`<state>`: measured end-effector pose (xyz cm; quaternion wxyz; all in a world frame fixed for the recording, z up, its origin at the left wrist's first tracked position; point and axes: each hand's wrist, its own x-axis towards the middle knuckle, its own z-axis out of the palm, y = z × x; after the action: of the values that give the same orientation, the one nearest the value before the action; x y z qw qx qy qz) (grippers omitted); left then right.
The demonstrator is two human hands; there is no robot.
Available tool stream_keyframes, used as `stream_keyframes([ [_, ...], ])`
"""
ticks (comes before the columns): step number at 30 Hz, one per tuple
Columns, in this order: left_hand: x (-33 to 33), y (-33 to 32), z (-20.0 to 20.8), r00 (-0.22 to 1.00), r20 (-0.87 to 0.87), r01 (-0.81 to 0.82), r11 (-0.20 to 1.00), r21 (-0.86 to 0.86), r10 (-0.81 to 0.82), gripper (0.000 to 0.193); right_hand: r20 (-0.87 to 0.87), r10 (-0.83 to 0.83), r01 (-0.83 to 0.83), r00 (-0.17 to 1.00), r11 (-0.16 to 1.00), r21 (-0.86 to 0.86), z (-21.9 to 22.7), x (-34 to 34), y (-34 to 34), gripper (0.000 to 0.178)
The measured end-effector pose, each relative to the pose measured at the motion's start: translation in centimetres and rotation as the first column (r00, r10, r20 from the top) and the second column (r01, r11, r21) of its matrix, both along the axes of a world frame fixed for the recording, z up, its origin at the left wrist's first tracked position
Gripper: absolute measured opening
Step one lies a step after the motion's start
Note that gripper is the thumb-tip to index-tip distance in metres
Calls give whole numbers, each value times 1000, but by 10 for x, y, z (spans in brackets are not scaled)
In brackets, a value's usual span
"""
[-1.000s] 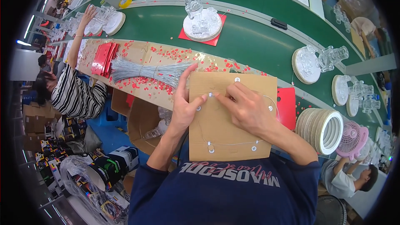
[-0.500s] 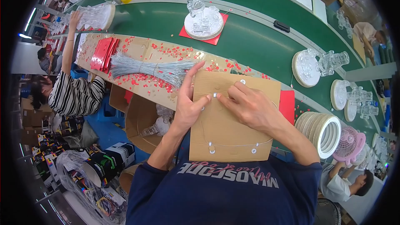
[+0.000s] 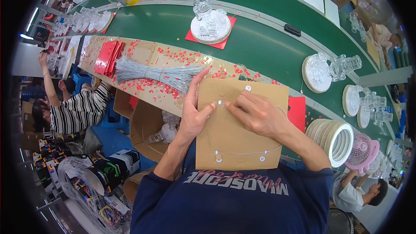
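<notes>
A square brown cardboard panel (image 3: 242,134) stands close in front of my chest. My left hand (image 3: 193,112) grips its left edge, fingers behind and thumb on the face. That thumb tip lies just left of a small white clip (image 3: 220,102). Over the panel's upper middle, my right hand (image 3: 255,112) is closed, fingers curled and tips pressed together just right of the clip; what they pinch is hidden. A thin pale wire (image 3: 242,153) runs across the lower panel through white clips and curves up both sides. White round buttons (image 3: 248,88) dot the panel near its corners.
A bundle of silvery wire ties (image 3: 151,71) lies on a cardboard-covered bench among red dots, beside red cards (image 3: 108,56). Clear figures on round bases (image 3: 210,26) stand along the green conveyor (image 3: 260,30). White rings (image 3: 336,143) and a pink fan (image 3: 363,151) are at right. Co-workers sit both sides.
The panel and both my hands have shifted slightly left and down. My right fingertips are a little farther from the clip. The co-worker at left has drawn an arm back from the clear figures.
</notes>
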<state>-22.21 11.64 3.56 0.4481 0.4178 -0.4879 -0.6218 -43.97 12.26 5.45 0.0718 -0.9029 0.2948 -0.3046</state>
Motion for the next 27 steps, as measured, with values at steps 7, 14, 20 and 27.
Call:
stream_keyframes([
  [7, -1, 2, 3, 1000, -1, -16, 999, -31, 16, 85, -31, -6, 3, 999, 994, -108, -5, 3, 3, 42],
  [14, -1, 5, 7, 996, -94, 16, 998, 64, -10, 84, 0, 2, -2, 1000, 999, -45, -3, -3, 3, 44],
  [20, -2, 6, 6, 995, -100, 12, 999, 53, -6, 81, -3, 12, -12, 1000, 999, -44, 0, -7, 5, 46],
  [27, -4, 7, 12, 993, -113, 23, 998, 58, -17, 82, -53, 17, -18, 998, 1000, -20, 3, -14, 7, 36],
])
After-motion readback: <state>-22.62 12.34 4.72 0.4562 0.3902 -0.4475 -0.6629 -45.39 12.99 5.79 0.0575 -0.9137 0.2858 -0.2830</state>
